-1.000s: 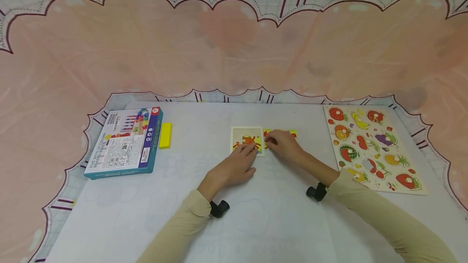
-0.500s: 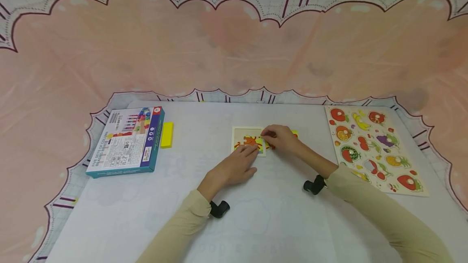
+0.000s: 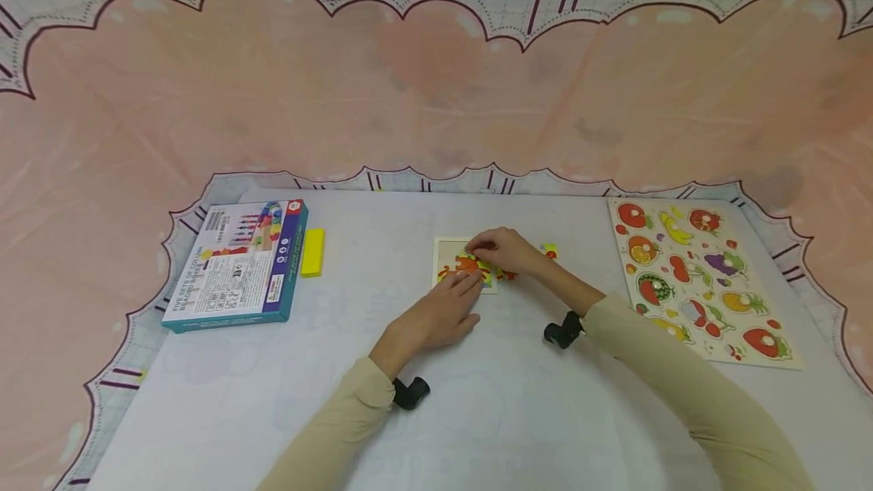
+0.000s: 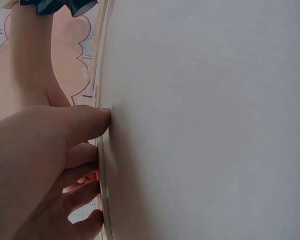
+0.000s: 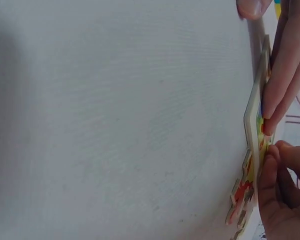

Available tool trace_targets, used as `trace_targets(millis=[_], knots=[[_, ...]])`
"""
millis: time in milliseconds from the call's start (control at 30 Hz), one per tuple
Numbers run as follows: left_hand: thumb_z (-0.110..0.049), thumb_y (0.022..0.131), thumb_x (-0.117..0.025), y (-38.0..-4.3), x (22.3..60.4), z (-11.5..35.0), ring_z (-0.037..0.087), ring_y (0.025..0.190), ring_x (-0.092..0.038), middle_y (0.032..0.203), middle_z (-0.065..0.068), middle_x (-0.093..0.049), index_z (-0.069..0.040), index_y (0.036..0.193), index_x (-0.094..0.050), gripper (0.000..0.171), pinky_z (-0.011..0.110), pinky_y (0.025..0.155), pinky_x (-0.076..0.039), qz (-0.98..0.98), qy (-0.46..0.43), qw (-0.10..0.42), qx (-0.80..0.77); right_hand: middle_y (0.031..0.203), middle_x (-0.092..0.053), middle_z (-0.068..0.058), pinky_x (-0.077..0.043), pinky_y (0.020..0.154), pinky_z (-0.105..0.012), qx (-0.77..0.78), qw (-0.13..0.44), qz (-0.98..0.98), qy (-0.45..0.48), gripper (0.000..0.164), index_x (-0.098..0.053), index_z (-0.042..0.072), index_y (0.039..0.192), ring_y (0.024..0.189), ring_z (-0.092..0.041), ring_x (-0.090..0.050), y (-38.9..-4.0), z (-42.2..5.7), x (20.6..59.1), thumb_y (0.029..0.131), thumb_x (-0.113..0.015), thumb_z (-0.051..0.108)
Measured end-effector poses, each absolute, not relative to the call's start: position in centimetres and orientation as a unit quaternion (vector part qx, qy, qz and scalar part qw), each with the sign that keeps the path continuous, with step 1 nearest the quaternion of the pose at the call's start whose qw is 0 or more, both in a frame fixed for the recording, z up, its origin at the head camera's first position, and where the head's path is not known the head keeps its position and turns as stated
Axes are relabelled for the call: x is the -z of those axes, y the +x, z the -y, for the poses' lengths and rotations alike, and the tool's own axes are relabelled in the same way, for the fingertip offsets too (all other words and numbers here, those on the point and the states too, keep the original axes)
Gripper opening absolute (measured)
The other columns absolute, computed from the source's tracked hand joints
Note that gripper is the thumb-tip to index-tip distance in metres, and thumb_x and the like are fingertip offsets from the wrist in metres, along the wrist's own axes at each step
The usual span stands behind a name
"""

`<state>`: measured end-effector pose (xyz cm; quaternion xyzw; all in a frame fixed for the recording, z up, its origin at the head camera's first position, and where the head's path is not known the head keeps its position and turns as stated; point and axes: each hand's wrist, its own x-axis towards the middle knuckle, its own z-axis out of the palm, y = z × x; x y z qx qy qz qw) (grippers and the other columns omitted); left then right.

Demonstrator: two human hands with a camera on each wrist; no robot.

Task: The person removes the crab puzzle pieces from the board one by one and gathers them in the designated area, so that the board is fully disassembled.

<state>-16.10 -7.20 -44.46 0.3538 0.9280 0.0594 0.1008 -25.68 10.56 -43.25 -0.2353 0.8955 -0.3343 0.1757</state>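
One shallow tray (image 3: pixel 449 251), pale, thin-rimmed and square-cornered, flat on the tabletop (image 3: pixel 382 217), about midway between left and right edges and nearer the far edge than the near. In its lower part, interlocking puzzle pieces (image 3: pixel 469 265), flat, orange-red and yellow; toward its far-left corner, plain bare base.

On the tray's near part, left hand (image 3: pixel 439 313), fingers nearly straight and laid down, thumb held away from them. Over its upper right, right hand (image 3: pixel 508 251), thumb and forefinger pinched together, apparently on a small yellow-green piece (image 3: pixel 468 252), mostly hidden; cannot tell its outline.

Just beyond the tray's right side, partly under the right hand, loose pieces (image 3: pixel 550 250), red and yellow, with knobbed jigsaw edges in the right wrist view.

Toward the tabletop's far-left corner, a glossy printed cardboard box (image 3: pixel 232 271), lying flat, with a smooth yellow oblong block (image 3: pixel 312 253) just beside its right side. Toward the far-right corner, a flat rectangular board (image 3: pixel 689 248) of brightly coloured fruit shapes.

Farther out, beige cloth sleeves (image 3: pixel 334 415), black wrist cameras (image 3: pixel 412 393), and behind the far edge a creased peach sheet (image 3: pixel 436 112) with printed scalloped borders.
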Motion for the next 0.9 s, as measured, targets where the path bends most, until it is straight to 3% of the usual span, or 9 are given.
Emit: trace_targets(millis=[267,400,533,900], knots=[[-0.034,0.102,-0.045,-16.1,44.2,7.1,0.025,0.15,-0.023,0.161,0.01,-0.026,-0.002,0.152,-0.028,0.061,0.038,0.124,-0.018,-0.928,0.354,0.101,-0.056,0.123,-0.067,-0.015,-0.051,0.101,-0.039,0.328,0.196,-0.892,-0.24,0.028,-0.066,0.002,0.121,0.111,-0.027,-0.062,-25.9,-10.1,43.3,0.097,-0.056,0.01],[-0.033,0.102,-0.044,-16.0,44.1,7.1,0.025,0.149,-0.024,0.16,0.011,-0.029,-0.001,0.151,-0.029,0.06,0.038,0.124,-0.018,-0.928,0.354,0.103,-0.06,0.107,-0.069,-0.013,-0.052,0.086,-0.029,0.313,0.189,-0.897,-0.247,0.028,-0.066,0.002,0.121,0.092,-0.02,-0.059,-26.0,-9.6,43.5,0.095,-0.059,0.008],[-0.034,0.103,-0.044,-16.0,44.2,7.1,0.025,0.149,-0.025,0.16,0.01,-0.029,-0.002,0.151,-0.029,0.06,0.038,0.124,-0.018,-0.928,0.352,0.106,-0.061,0.093,-0.064,-0.009,-0.047,0.075,-0.024,0.305,0.185,-0.9,-0.251,0.026,-0.067,0.003,0.118,0.082,-0.016,-0.054,-26.1,-9.3,43.6,0.093,-0.061,0.006],[-0.034,0.103,-0.043,-16.1,44.3,7.1,0.025,0.149,-0.024,0.16,0.01,-0.028,-0.002,0.152,-0.028,0.06,0.038,0.124,-0.018,-0.928,0.352,0.107,-0.061,0.093,-0.06,-0.008,-0.046,0.078,-0.024,0.299,0.206,-0.895,-0.258,0.023,-0.063,0.003,0.116,0.084,-0.017,-0.053,-26.3,-9.2,43.2,0.093,-0.06,0.005]])
